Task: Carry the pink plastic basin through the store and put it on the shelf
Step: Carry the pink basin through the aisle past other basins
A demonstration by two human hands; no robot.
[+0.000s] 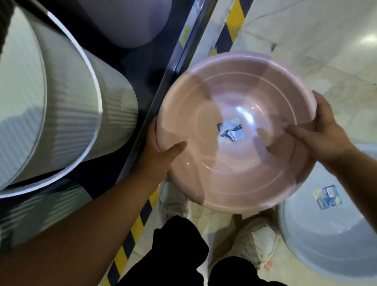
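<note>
The round pink plastic basin (233,134) is held level in front of me, mouth up, with a small blue label stuck to its bottom. My left hand (159,160) grips its left rim, thumb inside the bowl. On the right rim my right hand (323,135) holds on, thumb reaching in over the edge. The basin hangs above the floor, just right of the shelf edge (165,87). On the shelf lie ribbed pale green bins (73,107) on their sides and a lilac basin (128,4).
A grey-blue basin (339,223) with a label sits on the floor at the lower right. Yellow-black hazard tape (236,18) runs along the shelf base. Below the basin I see my white shoes (256,241) and black trousers on the pale tiled floor.
</note>
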